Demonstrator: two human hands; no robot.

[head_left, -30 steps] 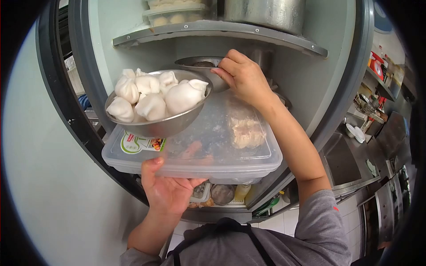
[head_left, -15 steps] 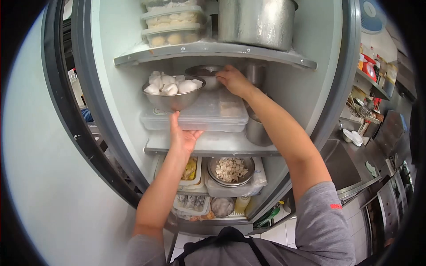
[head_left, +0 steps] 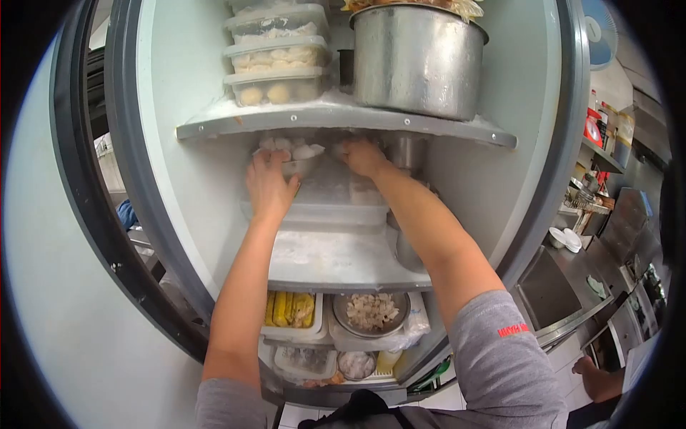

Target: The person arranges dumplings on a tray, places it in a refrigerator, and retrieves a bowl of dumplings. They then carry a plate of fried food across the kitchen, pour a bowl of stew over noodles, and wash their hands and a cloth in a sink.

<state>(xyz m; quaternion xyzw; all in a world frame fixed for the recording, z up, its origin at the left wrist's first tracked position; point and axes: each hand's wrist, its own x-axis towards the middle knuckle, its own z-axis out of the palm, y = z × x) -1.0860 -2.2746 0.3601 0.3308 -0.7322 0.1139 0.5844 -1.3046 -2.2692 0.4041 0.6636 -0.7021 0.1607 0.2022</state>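
On the middle shelf of an upright freezer, a metal bowl (head_left: 300, 169) of white rounded pieces (head_left: 307, 151) rests on a lidded clear plastic box (head_left: 321, 213). My left hand (head_left: 270, 184) grips this bowl's near left side, fingers over the rim and thumb lower down. Deeper in, my right hand (head_left: 364, 157) has its fingers curled at the rim of a second metal bowl, which is dim and mostly hidden behind the hand. Metal pots (head_left: 409, 151) stand to the right of my right hand.
Above, a frosted shelf edge (head_left: 343, 123) carries stacked plastic tubs (head_left: 279, 53) and a large metal pot (head_left: 418, 64). Lower down are a bowl of pale chunks (head_left: 371, 312) and a tray of yellow food (head_left: 291, 311). Another person's hand (head_left: 584, 366) shows at right, below a sink (head_left: 549, 286).
The plastic box and the bowl of white pieces have moved deeper into the shelf. My left hand has gone from the box's front up to the bowl. The view has tilted upward.
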